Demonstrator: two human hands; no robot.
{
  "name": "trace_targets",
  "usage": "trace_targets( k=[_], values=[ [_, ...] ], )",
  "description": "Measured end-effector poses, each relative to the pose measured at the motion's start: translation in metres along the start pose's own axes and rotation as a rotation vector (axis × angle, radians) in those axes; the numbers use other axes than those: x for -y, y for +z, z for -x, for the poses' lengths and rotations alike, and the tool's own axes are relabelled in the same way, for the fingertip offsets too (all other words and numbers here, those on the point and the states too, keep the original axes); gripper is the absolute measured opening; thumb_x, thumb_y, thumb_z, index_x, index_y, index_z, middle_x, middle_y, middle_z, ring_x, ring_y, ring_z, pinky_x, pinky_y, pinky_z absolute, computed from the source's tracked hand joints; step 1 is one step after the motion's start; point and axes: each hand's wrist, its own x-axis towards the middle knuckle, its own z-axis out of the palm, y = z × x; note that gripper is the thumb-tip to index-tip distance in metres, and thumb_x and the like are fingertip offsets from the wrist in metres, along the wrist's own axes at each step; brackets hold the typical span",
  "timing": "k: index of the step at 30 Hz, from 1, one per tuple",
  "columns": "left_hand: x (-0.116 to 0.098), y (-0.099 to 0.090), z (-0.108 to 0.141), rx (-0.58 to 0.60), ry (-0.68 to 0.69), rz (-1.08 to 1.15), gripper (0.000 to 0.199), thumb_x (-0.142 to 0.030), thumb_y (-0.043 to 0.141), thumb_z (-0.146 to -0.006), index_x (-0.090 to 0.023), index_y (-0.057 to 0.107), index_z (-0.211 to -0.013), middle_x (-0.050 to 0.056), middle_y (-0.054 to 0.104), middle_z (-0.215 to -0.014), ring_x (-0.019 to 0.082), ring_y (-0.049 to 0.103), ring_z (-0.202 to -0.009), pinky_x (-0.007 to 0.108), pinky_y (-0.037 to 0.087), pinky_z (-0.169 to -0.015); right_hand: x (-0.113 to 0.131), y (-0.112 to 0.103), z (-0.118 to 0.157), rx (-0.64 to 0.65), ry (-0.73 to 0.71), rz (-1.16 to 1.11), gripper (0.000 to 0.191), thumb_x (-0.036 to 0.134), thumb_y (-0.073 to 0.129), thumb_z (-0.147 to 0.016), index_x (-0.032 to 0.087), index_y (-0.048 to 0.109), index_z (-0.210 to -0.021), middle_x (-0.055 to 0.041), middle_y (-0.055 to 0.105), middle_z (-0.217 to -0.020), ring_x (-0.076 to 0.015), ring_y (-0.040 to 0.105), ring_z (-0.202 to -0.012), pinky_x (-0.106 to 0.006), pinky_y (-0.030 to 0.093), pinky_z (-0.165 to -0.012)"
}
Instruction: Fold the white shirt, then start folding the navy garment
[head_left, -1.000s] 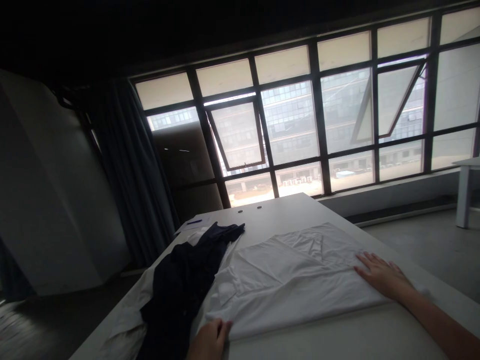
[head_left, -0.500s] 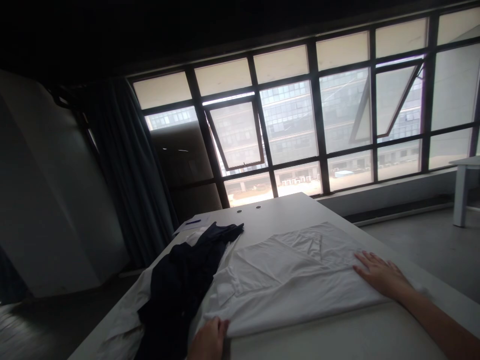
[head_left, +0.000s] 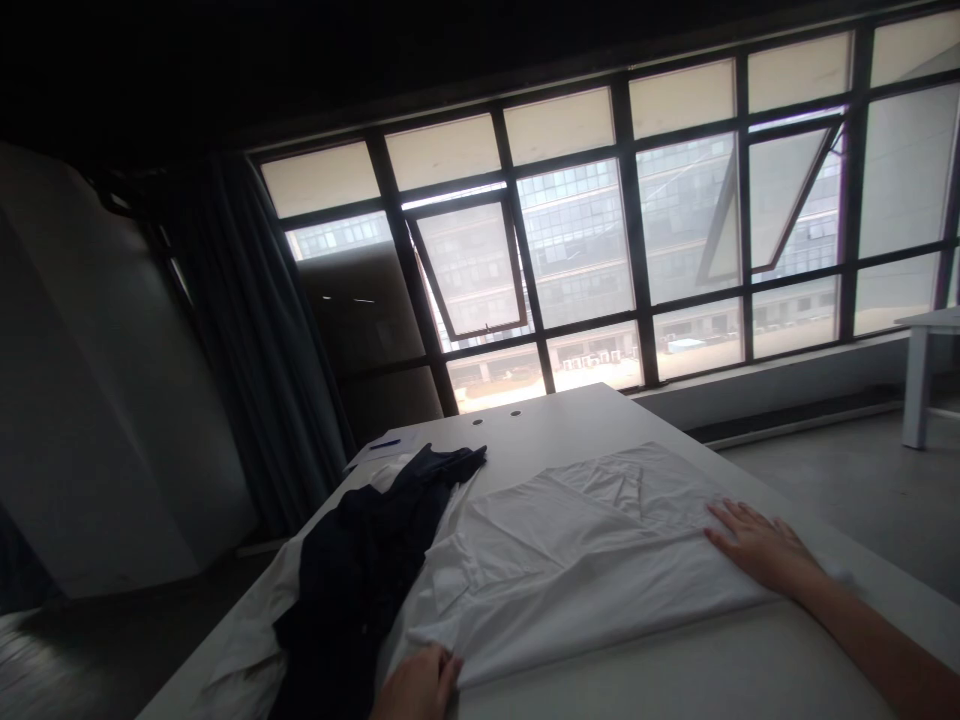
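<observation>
A white shirt (head_left: 555, 560) lies spread and folded over on the white table (head_left: 540, 435), with creases across its far half. At its near left corner my left hand (head_left: 420, 682) is closed, fingers pinching the cloth edge. My right hand (head_left: 761, 545) rests flat on the shirt's right end, its fingers stretched out and slightly apart. Left of the shirt lies a crumpled dark navy garment (head_left: 360, 560), close against it. Pale cloth (head_left: 255, 625) shows beneath and beside the dark garment.
A sheet of paper with a blue pen (head_left: 385, 444) lies at the table's far left. Two round holes (head_left: 515, 413) sit near the far edge. Beyond are large windows (head_left: 577, 240) and a dark curtain (head_left: 262, 330). Another white table (head_left: 919, 380) stands at right.
My left hand has shifted slightly toward me, and the shirt's near left edge has come with it. My right hand stays practically in place.
</observation>
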Motion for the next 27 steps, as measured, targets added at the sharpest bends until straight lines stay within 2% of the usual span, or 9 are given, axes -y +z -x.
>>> trace_targets(
  k=[9, 17, 22, 24, 27],
  values=[
    [-0.011, -0.002, 0.003, 0.015, -0.006, -0.198, 0.024, -0.028, 0.048, -0.101, -0.021, 0.070, -0.106, 0.011, 0.074, -0.116, 0.031, 0.068, -0.113, 0.041, 0.048, -0.094, 0.001, -0.004, 0.002, 0.013, -0.007, 0.002, 0.081, 0.072, 0.027, -0.088, 0.030, 0.042, -0.156, -0.0047, 0.035, -0.166, -0.0323, 0.024, -0.155, -0.062, 0.022, -0.121],
    [-0.004, -0.014, 0.009, 0.030, -0.005, -0.178, 0.026, -0.029, 0.047, -0.101, -0.019, 0.068, -0.115, 0.012, 0.072, -0.121, 0.028, 0.066, -0.116, 0.037, 0.047, -0.092, 0.002, -0.006, 0.004, 0.020, -0.001, 0.001, 0.082, 0.071, 0.026, -0.088, 0.029, 0.041, -0.157, -0.0055, 0.034, -0.166, -0.0302, 0.025, -0.155, -0.061, 0.021, -0.121],
    [0.006, -0.021, 0.009, -0.069, -0.076, -0.234, 0.034, -0.019, 0.049, -0.097, -0.022, 0.064, -0.128, 0.011, 0.069, -0.128, 0.028, 0.063, -0.121, 0.036, 0.047, -0.093, -0.001, 0.000, 0.001, 0.004, -0.009, 0.014, 0.081, 0.071, 0.026, -0.087, 0.030, 0.043, -0.156, -0.0046, 0.034, -0.166, -0.0313, 0.024, -0.155, -0.061, 0.023, -0.120],
    [0.010, -0.023, 0.007, -0.147, -0.031, -0.201, 0.033, -0.016, 0.046, -0.098, -0.023, 0.067, -0.122, 0.009, 0.070, -0.125, 0.025, 0.065, -0.117, 0.034, 0.048, -0.092, -0.001, 0.001, 0.001, -0.004, -0.010, 0.009, 0.081, 0.071, 0.027, -0.087, 0.031, 0.043, -0.155, -0.0043, 0.034, -0.166, -0.0310, 0.024, -0.155, -0.061, 0.022, -0.120],
    [0.012, -0.024, 0.002, -0.314, 0.106, -0.094, 0.030, -0.016, 0.045, -0.100, -0.025, 0.070, -0.114, 0.007, 0.071, -0.118, 0.024, 0.068, -0.109, 0.030, 0.049, -0.092, 0.000, -0.001, 0.002, 0.000, 0.003, 0.006, 0.081, 0.072, 0.026, -0.087, 0.031, 0.043, -0.155, -0.0047, 0.035, -0.166, -0.0307, 0.023, -0.155, -0.061, 0.022, -0.121]
  ],
)
